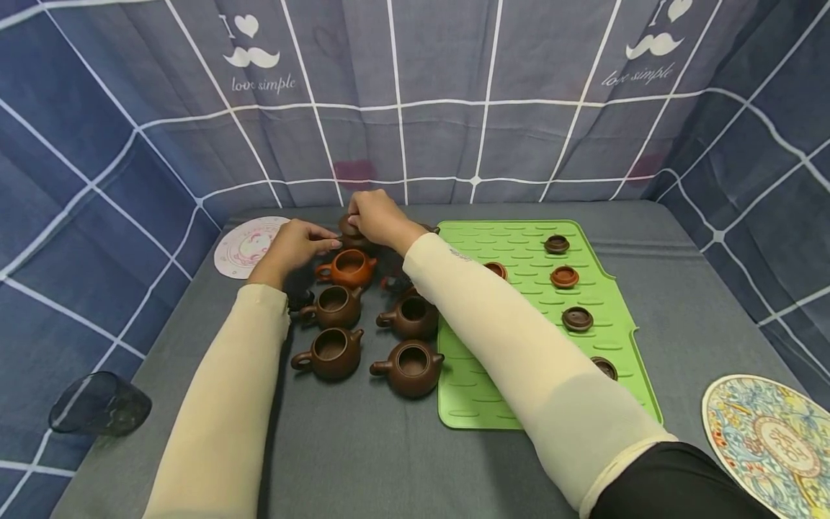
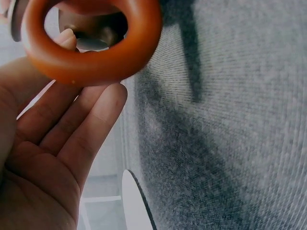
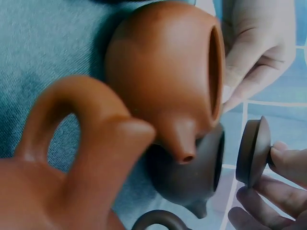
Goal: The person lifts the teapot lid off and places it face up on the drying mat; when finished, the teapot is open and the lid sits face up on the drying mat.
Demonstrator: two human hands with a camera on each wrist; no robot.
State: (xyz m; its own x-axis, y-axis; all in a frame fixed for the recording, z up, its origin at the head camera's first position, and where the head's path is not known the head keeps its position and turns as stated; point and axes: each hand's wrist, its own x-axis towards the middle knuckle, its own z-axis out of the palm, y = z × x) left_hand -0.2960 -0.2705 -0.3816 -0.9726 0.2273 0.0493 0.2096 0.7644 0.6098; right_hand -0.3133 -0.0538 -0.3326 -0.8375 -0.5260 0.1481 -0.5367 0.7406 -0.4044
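Note:
My right hand [image 1: 381, 218] pinches a dark brown teapot lid [image 3: 250, 152] by its knob. The lid is tilted on edge beside the mouth of a dark brown teapot [image 3: 187, 167], apart from it. At that pot's handle side, my left hand [image 1: 295, 249] pinches with thumb and index finger; the handle is mostly hidden. An orange-brown teapot [image 1: 350, 267] without a lid stands just in front, its handle [image 2: 93, 64] crossing the left wrist view before my fingers. Nearer me, lidless brown teapots [image 1: 333, 353] stand in two columns, partly covered by my right arm.
A green mat [image 1: 480, 393] on the right bears several small lids [image 1: 577, 318]. A pink-and-white disc [image 1: 249, 247] lies at back left, a dark clear cup [image 1: 100, 404] at left. A patterned round mat [image 1: 778, 440] lies at right. Curtains edge the table.

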